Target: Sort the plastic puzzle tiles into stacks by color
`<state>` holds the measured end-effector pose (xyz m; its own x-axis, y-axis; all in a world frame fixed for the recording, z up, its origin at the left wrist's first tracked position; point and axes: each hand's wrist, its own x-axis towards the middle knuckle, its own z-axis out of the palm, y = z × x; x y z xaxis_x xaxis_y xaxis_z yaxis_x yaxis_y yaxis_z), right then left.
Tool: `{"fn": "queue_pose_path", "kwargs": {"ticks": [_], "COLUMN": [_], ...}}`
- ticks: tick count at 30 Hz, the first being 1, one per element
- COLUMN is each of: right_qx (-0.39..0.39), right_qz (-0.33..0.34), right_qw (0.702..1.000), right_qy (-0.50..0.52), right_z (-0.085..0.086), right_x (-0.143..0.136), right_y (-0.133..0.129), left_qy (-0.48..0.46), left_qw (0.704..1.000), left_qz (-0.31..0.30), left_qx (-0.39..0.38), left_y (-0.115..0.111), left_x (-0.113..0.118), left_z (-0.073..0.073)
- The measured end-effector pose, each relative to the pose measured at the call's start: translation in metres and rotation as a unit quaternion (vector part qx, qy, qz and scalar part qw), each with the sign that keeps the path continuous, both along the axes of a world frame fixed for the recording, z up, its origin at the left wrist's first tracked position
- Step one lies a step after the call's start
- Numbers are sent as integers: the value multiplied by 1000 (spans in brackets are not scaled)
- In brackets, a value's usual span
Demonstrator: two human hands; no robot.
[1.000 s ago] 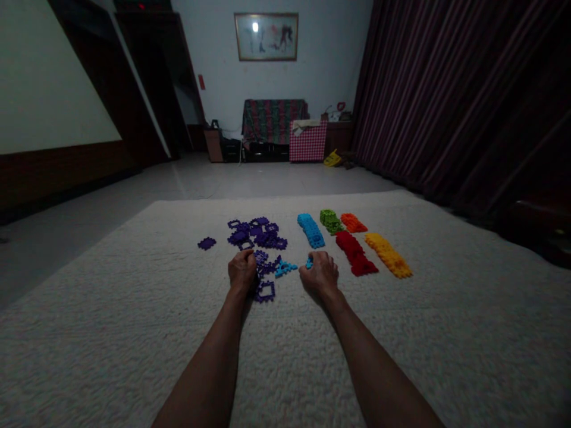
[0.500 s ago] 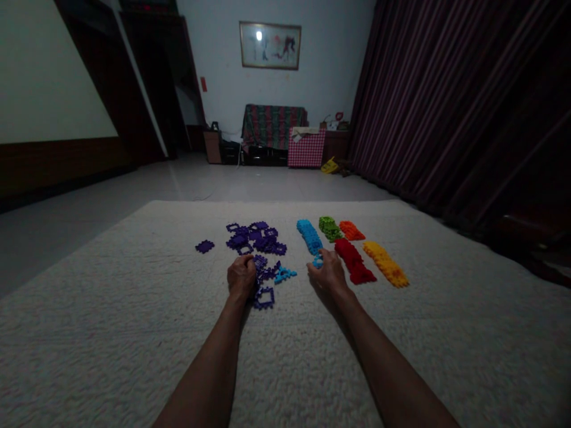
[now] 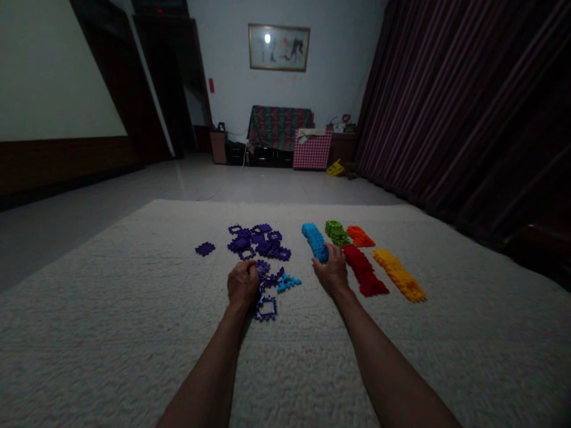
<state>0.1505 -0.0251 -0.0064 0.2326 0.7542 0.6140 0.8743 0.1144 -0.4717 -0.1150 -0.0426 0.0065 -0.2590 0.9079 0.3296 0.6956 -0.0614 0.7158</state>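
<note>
My right hand (image 3: pixel 331 270) has its thumb and fingers around the near end of a row of overlapping light-blue toothed building pieces (image 3: pixel 313 236). My left hand (image 3: pixel 243 285) is closed, resting at the left side of several purple toothed pieces (image 3: pixel 262 267); whatever its fingers hold is hidden. A purple square frame (image 3: pixel 266 307) lies just in front of that hand. Between my hands a single light-blue triangular piece (image 3: pixel 289 282) touches or nearly touches the purple ones. Farther back is a loose pile of purple pieces (image 3: pixel 259 239).
Rows of green (image 3: pixel 338 233), orange (image 3: pixel 360 236), red (image 3: pixel 366 270) and yellow pieces (image 3: pixel 398 274) lie right of the blue row. One purple tile (image 3: pixel 205 249) sits apart at left. Everything rests on a pale quilted mat (image 3: pixel 134 356). A dark curtain (image 3: pixel 428 101) hangs at right.
My right hand has brought the small blue piece it held up against the near end of the blue row. My left hand stays beside the purple pieces. The view has shifted slightly.
</note>
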Motion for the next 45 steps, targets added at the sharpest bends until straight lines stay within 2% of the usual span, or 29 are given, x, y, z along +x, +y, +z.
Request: {"fn": "queue_pose_path", "kwargs": {"ticks": [10,16,19,21,24,26,35,45], "right_qx": [-30,-13,11,6,-45,-80,-106,-111], "right_qz": [-29,-14,41,103,214,256,150,174], "right_qw": [999,1000,999,994,975,963,981,975], "right_qy": [-8,12,33,42,40,16,-68,-88], "right_z": [-1,10,15,16,13,11,11,17], "right_x": [-3,-7,-14,-24,-41,-52,-83,-83], "right_y": [-1,-7,-14,-22,-36,-46,-61,-62], "left_qy": [2,1,0,-3,-9,-8,4,3], "left_qw": [1000,1000,1000,1000,1000,1000,1000,1000], "left_qz": [-3,0,1,0,-2,-5,1,-5], "left_qx": [9,3,1,-4,-12,-8,-11,-3], "left_y": [0,0,0,1,0,0,0,0], "left_x": [-1,-1,-1,0,0,0,1,1], "left_z": [0,1,2,3,3,3,3,3]}}
